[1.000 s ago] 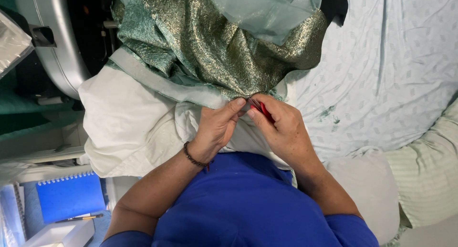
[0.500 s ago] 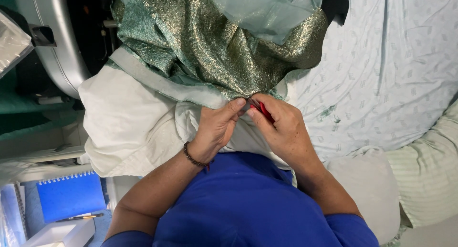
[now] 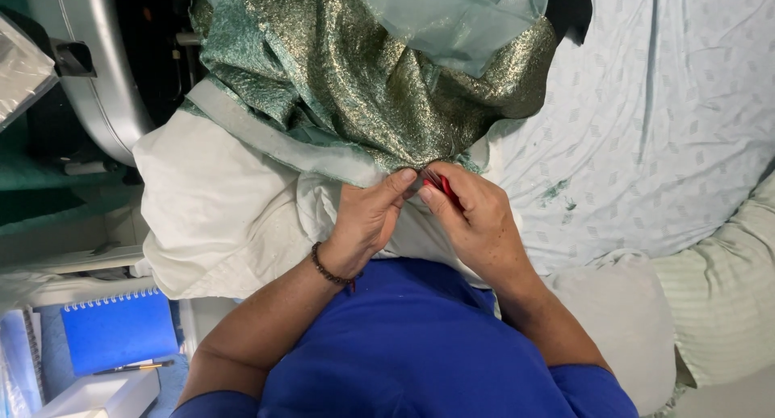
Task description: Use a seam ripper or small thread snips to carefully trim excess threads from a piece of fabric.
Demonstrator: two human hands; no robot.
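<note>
Pale patterned bedsheet (image 3: 646, 127) fills the right side of the head view, with a striped cushion (image 3: 726, 305) at the lower right. On the left stands a grey curved machine part (image 3: 89, 71), and below it lies a blue spiral notebook (image 3: 117, 329) with a pen (image 3: 133, 368) beside it.

At the middle, a white cloth bundle (image 3: 218, 216) rests in front of the person in the blue top, and the green and gold shiny fabric (image 3: 363, 87) is draped over it. The left hand (image 3: 367, 224) pinches the lower edge of this fabric between thumb and fingers. The right hand (image 3: 476, 220) is curled closed around a small red tool (image 3: 442, 188), whose tip touches the same edge, just beside the left thumb. A bead bracelet (image 3: 329, 268) sits on the left wrist.

I judge that the step in hand is fine work on the seam at this edge, perhaps unpicking or stitching; the tool is too small to tell which. The next move calls for holding the edge taut and guiding the tip with care, close to the fingers.
</note>
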